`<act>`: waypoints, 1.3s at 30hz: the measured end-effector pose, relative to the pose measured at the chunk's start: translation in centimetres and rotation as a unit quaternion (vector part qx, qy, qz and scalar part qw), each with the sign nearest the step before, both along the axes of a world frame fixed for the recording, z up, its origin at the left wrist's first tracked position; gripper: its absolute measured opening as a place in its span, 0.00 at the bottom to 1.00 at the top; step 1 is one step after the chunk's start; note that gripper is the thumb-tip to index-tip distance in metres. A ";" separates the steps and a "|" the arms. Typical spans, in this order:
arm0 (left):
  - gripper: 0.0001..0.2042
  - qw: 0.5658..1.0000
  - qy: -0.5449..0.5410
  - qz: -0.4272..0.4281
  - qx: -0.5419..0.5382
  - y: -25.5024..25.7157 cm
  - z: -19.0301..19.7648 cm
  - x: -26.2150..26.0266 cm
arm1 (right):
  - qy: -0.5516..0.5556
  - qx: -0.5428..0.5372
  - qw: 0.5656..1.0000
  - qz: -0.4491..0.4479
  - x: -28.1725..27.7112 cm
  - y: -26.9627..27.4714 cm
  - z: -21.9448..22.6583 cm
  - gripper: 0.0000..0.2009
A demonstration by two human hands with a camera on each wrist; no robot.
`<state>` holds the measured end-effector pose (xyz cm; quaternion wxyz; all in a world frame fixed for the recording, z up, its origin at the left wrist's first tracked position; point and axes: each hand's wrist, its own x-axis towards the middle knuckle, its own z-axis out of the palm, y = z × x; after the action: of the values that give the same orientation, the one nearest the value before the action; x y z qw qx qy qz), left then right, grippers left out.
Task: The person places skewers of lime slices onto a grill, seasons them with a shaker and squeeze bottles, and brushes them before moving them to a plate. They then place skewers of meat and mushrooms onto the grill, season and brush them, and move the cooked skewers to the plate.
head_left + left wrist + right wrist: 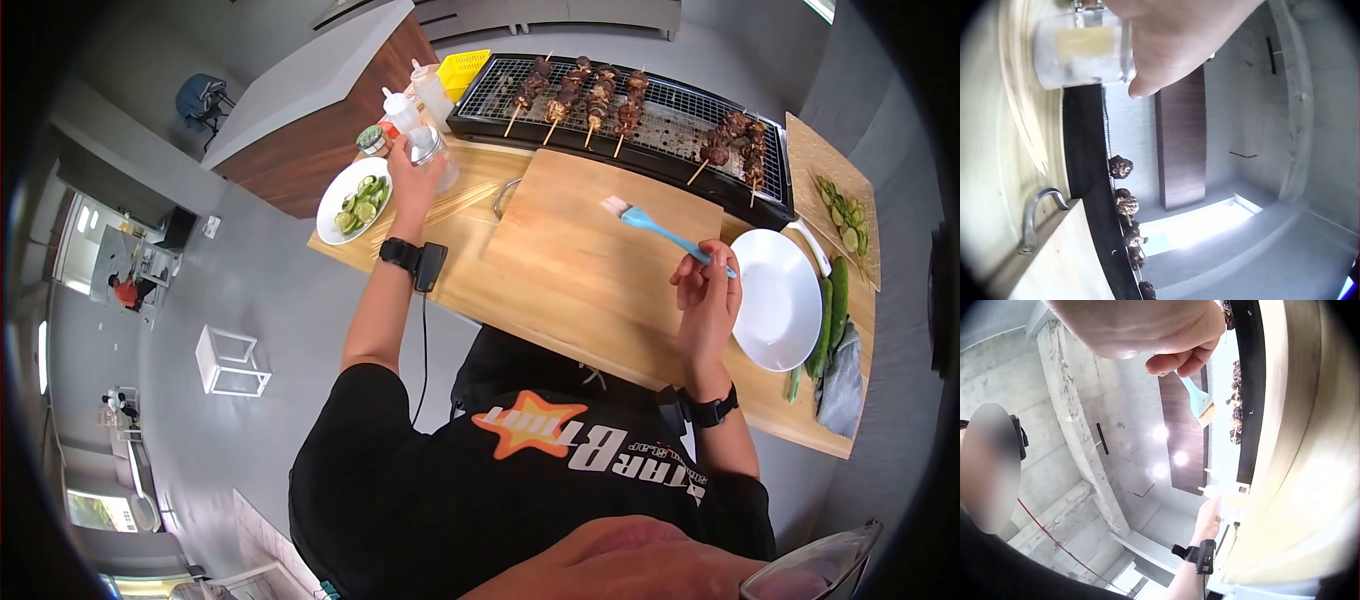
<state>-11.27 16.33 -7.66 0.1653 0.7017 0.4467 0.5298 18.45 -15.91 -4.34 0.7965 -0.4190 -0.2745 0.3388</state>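
My left hand [413, 180] grips a clear jar [446, 176] with a silvery lid at the back left of the table. In the left wrist view, the jar [1082, 50] shows a yellowish band and my fingers curl at its lid end. A light-blue basting brush [660, 228] is held by its handle in my right hand [708, 295]. Its pale bristles point left, over the wooden cutting board [590, 260]. The right wrist view shows the brush [1196, 400] sticking out from under my curled fingers.
Several meat skewers [600, 98] lie on a black grill [480, 125] behind the board. White squeeze bottles [430, 92], a bowl [330, 205] of sliced cucumber and thin wooden sticks [455, 208] surround the jar. At right are a white bowl [778, 300], whole cucumbers [838, 300] and a grey cloth [840, 385].
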 end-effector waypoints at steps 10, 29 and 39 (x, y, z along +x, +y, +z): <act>0.33 0.970 0.165 -0.029 0.177 -2.4 6.3 5.3 | 0.006 -0.012 1.000 0.006 0.3 -0.2 0.2 0.12; 0.20 0.810 0.465 -0.061 0.351 1.4 11.0 21.5 | 0.016 0.015 1.000 0.001 0.9 -0.3 0.2 0.12; 0.26 0.831 0.434 -0.089 0.337 1.4 12.1 20.4 | 0.020 0.020 0.999 0.016 0.5 -0.4 0.0 0.12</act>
<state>9.15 17.72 4.47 -0.2455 0.9085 0.2019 0.2713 18.99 -16.34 -4.30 0.8046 -0.3915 -0.2723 0.3539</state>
